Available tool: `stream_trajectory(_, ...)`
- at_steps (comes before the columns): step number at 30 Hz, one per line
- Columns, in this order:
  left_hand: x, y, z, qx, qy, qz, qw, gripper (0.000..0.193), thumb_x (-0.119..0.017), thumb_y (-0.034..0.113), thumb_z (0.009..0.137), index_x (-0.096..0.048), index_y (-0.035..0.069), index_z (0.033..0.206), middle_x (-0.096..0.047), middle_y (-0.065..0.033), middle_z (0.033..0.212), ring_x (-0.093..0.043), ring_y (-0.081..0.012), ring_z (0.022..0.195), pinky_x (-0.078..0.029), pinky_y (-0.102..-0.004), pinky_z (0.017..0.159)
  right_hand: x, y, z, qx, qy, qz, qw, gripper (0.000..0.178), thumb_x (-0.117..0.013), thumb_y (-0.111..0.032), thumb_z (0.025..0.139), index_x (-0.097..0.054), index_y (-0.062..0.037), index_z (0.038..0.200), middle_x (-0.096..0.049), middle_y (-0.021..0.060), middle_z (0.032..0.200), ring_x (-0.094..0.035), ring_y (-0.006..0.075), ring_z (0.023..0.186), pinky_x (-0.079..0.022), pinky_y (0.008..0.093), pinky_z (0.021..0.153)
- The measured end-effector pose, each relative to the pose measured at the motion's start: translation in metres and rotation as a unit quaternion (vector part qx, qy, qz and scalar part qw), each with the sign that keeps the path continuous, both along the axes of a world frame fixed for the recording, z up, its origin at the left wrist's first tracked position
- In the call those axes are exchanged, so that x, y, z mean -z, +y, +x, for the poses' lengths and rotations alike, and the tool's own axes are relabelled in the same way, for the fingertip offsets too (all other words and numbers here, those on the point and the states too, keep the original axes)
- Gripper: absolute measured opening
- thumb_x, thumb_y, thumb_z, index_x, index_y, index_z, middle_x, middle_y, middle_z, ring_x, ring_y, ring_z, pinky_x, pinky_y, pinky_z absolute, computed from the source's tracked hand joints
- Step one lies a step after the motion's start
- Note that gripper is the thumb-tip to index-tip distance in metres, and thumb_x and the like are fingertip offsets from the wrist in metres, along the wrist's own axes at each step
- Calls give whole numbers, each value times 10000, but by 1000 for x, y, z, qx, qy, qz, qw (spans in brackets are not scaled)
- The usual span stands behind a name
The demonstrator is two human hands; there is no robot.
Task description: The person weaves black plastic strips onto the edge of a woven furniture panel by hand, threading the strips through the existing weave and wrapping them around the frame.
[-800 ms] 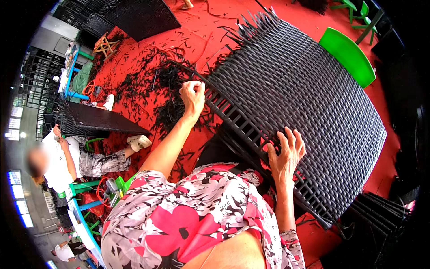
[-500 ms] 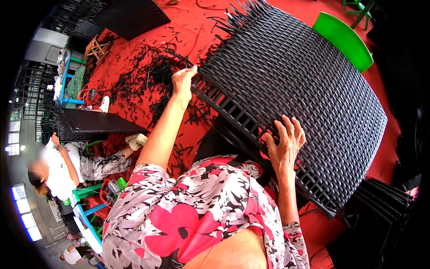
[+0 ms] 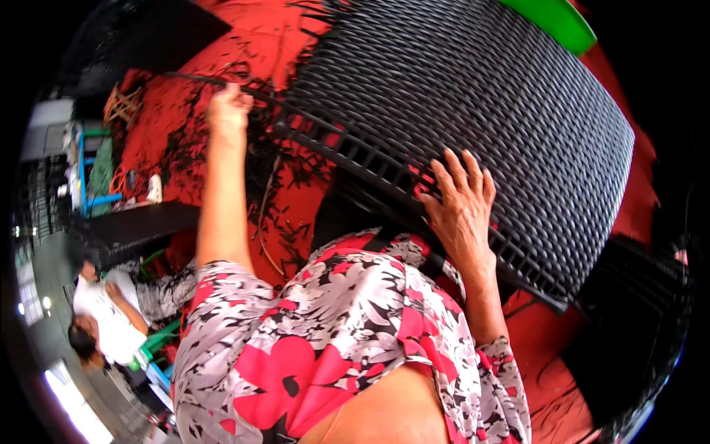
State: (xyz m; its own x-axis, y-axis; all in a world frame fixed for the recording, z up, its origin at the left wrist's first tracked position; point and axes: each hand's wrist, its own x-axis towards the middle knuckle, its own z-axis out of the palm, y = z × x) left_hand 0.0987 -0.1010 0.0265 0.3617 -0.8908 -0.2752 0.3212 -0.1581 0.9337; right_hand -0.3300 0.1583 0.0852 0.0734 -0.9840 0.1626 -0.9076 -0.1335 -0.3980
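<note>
A large black woven panel (image 3: 458,89) lies tilted in front of me, with a row of open slots along its near edge. My left hand (image 3: 230,115) is closed on a thin black weaving strip (image 3: 260,95), held out to the left of the panel's corner. The strip runs from the panel to my fingers and a tail of it goes on past them. My right hand (image 3: 462,211) rests on the near edge of the weave, fingers spread and thumb over the slots.
Black strip scraps (image 3: 185,140) litter the red floor (image 3: 288,222). A green chair back (image 3: 558,18) stands behind the panel. To the left, another person (image 3: 111,314) sits by a dark panel (image 3: 148,224). Dark stacked pieces (image 3: 636,296) are at the right.
My left hand has moved left, away from the panel's corner, drawing the strip out. My right hand stays on the near edge. The whole view has shifted somewhat.
</note>
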Motion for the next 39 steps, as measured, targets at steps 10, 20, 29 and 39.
stream_trajectory(10, -32, -83, 224, 214, 137, -133, 958, 297, -572, 266, 950, -539, -30, 959, -611, -170, 981, -596, -330, 987, -481, -483, 944, 28, -4, 3, 10, -31, -43, 999, 518, -686, -324, 809, -573, -113, 1269, -460, 95, 1417, -305, 317, 1384, -160, 554, 1122)
stream_trajectory(20, 71, -22, 20, 256, 83, 84, 960, 340, -506, 304, 997, -611, -12, 1070, -651, -162, 1104, -618, -299, 1023, -477, -429, 949, 26, 19, -9, 55, -1, -11, 998, 516, -680, -351, 826, -567, -124, 1276, -448, 85, 1441, -291, 297, 1402, -132, 532, 1143)
stream_trajectory(29, -48, -125, 239, 123, -469, -182, 856, 257, -515, 121, 909, -608, -57, 1070, -653, -195, 1078, -619, -279, 1023, -508, -365, 877, 33, 14, -11, 38, 31, -15, 999, 512, -593, -414, 890, -541, -135, 1316, -409, 84, 1479, -245, 298, 1429, -121, 536, 1153)
stream_trajectory(39, 35, -71, 142, 529, 282, 115, 792, 573, -514, 472, 962, -501, -28, 1242, -529, -183, 1349, -498, -320, 1223, -378, -475, 1036, 30, 10, -10, 24, 22, -38, 999, 511, -617, -397, 871, -553, -136, 1306, -423, 82, 1466, -266, 296, 1418, -128, 541, 1145)
